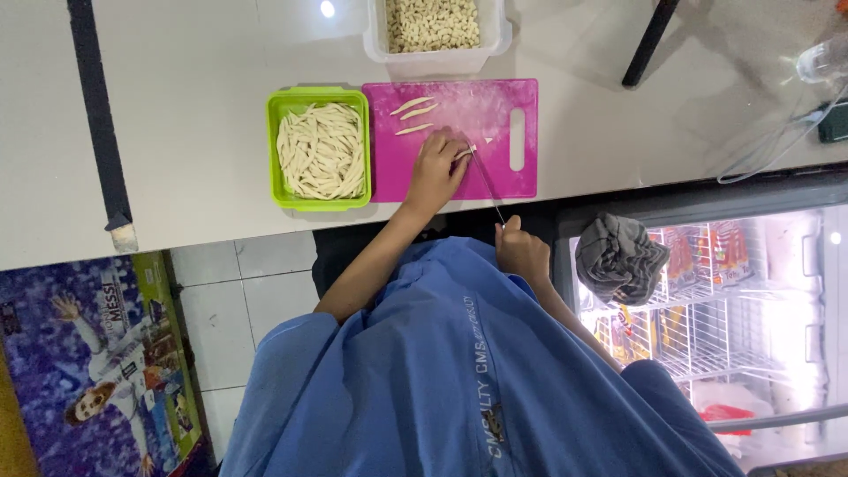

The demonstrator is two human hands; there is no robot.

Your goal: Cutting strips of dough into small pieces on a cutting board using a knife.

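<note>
While the left hand (435, 170) presses flat, fingers together, on a pale strip of dough (465, 154) near the front edge of the magenta rectangular plastic cutting board (521, 97), the right hand (521, 250), just off the counter's front edge, is closed round the handle of a thin-bladed knife (487, 184) whose tip meets that strip. Three more pale cut strips (415, 115) lie toward the board's back left corner. Touching the board's left edge: a lime-green square plastic tray (276, 150) heaped with like strips; behind the board, at the grey counter's (194, 106) back edge: a white plastic tub (495, 40) of small pale pieces.
</note>
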